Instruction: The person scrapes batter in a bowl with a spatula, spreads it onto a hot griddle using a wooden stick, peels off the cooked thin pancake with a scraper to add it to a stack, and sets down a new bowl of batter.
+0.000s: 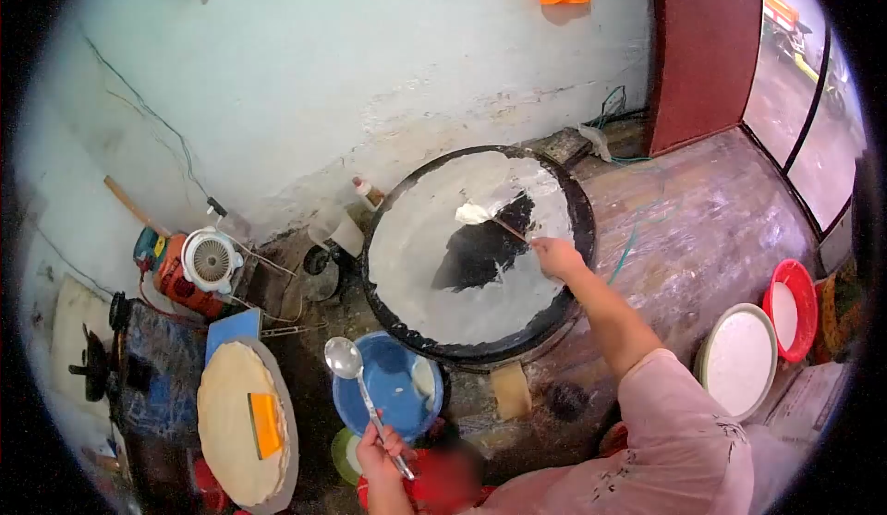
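Observation:
My right hand (558,260) is closed on the thin handle of a spreader (506,228), whose head is covered in white batter. The spreader's head lies over a large round black griddle (584,210). A pale layer of batter (416,247) coats most of the griddle, leaving a dark bare patch in the middle. Lower down, my left hand (381,448) grips a metal ladle (345,358) by its handle, bowl upward. The ladle's bowl is over the left edge of a blue basin (377,349), which has pale residue inside.
A stack of thin flatbreads (224,423) with an orange scraper (267,425) on it stands at left. Behind it sits an orange blower (185,284). Basins of white batter (739,363), one a red basin (809,307), stand at right. A bottle (368,192) stands by the griddle.

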`<state>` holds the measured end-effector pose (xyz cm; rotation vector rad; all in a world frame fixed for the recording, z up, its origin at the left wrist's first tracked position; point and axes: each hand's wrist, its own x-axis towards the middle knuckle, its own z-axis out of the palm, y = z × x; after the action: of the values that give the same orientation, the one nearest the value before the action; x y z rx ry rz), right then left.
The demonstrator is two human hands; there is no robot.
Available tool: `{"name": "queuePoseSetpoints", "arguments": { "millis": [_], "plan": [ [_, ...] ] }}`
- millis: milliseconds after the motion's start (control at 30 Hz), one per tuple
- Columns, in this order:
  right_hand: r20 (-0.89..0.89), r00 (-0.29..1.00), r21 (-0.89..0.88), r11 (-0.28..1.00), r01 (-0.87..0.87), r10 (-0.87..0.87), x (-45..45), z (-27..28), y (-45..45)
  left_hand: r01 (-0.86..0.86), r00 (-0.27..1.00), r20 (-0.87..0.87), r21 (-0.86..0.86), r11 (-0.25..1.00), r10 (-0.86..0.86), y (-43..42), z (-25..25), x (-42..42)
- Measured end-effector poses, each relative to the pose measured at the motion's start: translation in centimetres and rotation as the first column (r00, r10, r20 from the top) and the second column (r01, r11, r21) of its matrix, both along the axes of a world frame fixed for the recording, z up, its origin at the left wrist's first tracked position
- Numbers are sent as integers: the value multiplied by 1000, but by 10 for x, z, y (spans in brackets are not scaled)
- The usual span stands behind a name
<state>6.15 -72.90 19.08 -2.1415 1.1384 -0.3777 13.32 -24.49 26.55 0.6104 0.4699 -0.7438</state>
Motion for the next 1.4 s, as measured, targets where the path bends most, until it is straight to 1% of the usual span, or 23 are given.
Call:
{"name": "queuePoseSetpoints", "arguments": {
  "millis": [67,167,200,233,300,367,500,533,567,633,667,700,767,833,867,900,967,1000,1067,1100,1233,1367,1400],
  "plan": [
    [-53,985,-53,984,-169,166,-14,40,24,2,1000,14,39,999,-2,-1,5,-1],
    [-100,975,15,980,-196,197,-45,70,20,5,999,32,57,998,-7,3,1,0],
    [-144,985,31,995,-94,98,-51,68,18,11,999,51,72,997,-15,6,-2,2],
    [-148,984,30,995,-99,102,-50,46,14,18,998,66,91,996,-24,8,-6,1],
    [184,983,-74,997,18,-4,-39,-17,8,54,990,127,18,998,-56,9,-6,-3],
    [-6,998,2,998,-67,67,-27,10,48,22,997,71,80,997,-27,6,3,-3],
    [-141,920,-19,928,-372,366,-40,61,50,-1,993,116,117,993,-12,5,8,-7],
    [-162,954,77,967,-242,252,-44,73,50,7,993,117,130,991,-23,5,11,-7],
    [-163,952,76,965,-251,260,-41,65,48,-1,993,116,129,992,-14,6,10,-7],
    [-80,995,54,997,-62,67,-28,25,39,15,990,139,120,993,-32,9,2,-4],
    [18,981,6,981,-195,195,-17,-14,32,45,992,114,63,997,-52,15,-6,0],
    [34,957,-48,957,-288,289,-14,3,49,42,992,114,64,997,-49,15,-4,-1],
    [-40,924,-7,925,-380,379,-10,12,59,22,994,106,37,999,-26,12,1,-4],
    [-277,869,38,909,-416,410,-28,79,65,8,996,86,51,999,-12,12,3,-6],
    [-256,861,-34,887,-461,438,-40,81,53,17,995,98,41,999,-21,15,0,-4],
    [-323,865,-70,902,-427,385,-50,95,48,25,993,113,28,999,-28,17,-3,-2],
    [-286,914,-240,902,-359,287,-70,118,52,27,992,126,15,1000,-29,23,-8,-1],
    [-287,914,-241,902,-358,287,-70,114,58,33,990,138,4,999,-33,24,-9,-1],
    [-58,993,-573,811,-120,105,-69,91,90,18,992,125,40,999,-23,23,-5,-2],
    [-30,991,-589,799,-123,131,-63,71,108,3,993,118,72,997,-12,21,-2,-2],
    [-192,898,-630,652,-422,396,-50,23,178,23,991,129,27,999,-27,20,1,-3],
    [-218,940,-632,695,-341,263,-46,4,146,3,993,116,48,999,-8,19,4,-6],
    [-271,942,-554,767,-322,200,-45,17,138,-6,994,106,53,999,0,19,4,-6]
  ]
}}
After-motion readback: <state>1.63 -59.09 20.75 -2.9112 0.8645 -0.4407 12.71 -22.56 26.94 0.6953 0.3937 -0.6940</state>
